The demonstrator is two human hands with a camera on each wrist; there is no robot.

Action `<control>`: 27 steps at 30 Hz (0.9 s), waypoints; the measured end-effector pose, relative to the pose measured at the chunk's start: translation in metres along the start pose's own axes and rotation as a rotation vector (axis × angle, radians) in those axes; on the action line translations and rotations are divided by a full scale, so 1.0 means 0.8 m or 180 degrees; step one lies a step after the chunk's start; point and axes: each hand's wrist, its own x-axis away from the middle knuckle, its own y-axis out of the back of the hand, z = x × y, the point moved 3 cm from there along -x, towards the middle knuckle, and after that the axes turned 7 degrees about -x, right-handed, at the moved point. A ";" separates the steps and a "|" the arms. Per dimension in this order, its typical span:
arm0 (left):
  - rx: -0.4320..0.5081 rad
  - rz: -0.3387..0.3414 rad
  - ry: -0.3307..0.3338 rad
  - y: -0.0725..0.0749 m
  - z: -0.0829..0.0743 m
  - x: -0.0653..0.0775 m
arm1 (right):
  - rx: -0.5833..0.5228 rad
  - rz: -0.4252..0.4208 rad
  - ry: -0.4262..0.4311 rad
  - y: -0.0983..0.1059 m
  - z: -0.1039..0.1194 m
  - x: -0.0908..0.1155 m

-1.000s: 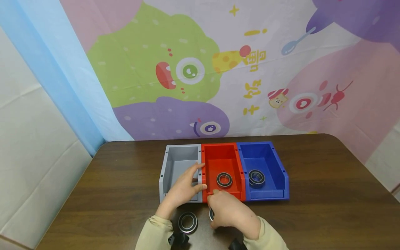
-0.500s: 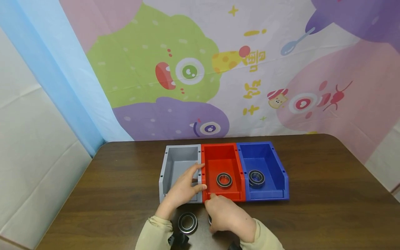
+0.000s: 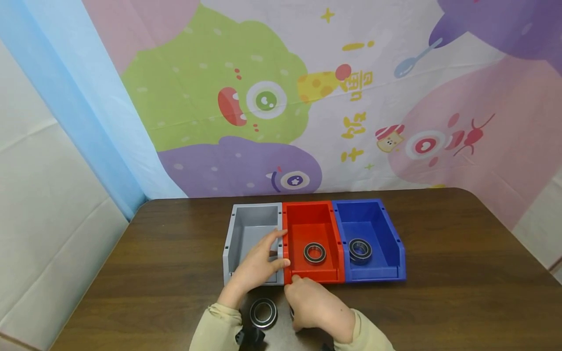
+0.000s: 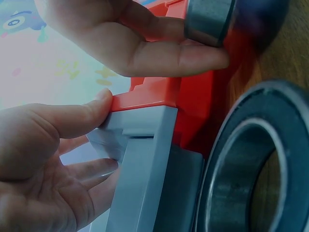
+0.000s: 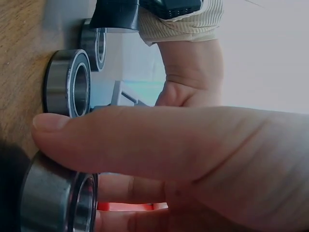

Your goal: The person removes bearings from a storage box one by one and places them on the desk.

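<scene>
My left hand point(image 3: 259, 261) grips the side wall where the grey bin point(image 3: 228, 258) meets the red bin point(image 3: 309, 209). In the left wrist view its thumb lies on the red rim and its fingers reach inside the grey wall. Just in front of the red bin, my right hand point(image 3: 313, 302) pinches a ball bearing point(image 5: 46, 193) between thumb and fingers, near the table top. That bearing is mostly covered by the hand in the head view. A loose bearing point(image 3: 252, 314) lies flat on the table between my forearms. Another bearing point(image 3: 306, 253) lies in the red bin.
At the right of the row, the blue bin point(image 3: 373, 209) holds a bearing point(image 3: 351, 250), possibly stacked on another. A further bearing point(image 5: 87, 43) stands out beyond the nearer loose one in the right wrist view. A printed cloth point(image 3: 342, 112) hangs behind the wooden table point(image 3: 175, 253).
My right hand has shifted slightly left and toward me, carrying the pinched bearing along. My left hand keeps its place on the bin wall, and the other bearings have not moved.
</scene>
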 end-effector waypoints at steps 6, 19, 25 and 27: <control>0.0028 0.0019 -0.0014 -0.001 0.001 0.000 | -0.0064 0.0065 -0.0048 -0.004 0.001 -0.002; 0.0012 0.0013 -0.0006 -0.001 0.002 -0.001 | 0.0106 -0.0065 -0.0178 -0.014 0.006 -0.004; 0.0001 0.0039 0.0024 -0.001 0.003 -0.001 | 0.0110 -0.0027 -0.0279 -0.018 0.009 -0.006; -0.0004 0.0045 0.0034 -0.001 0.002 -0.001 | 0.0102 0.0001 -0.0331 -0.020 0.010 -0.007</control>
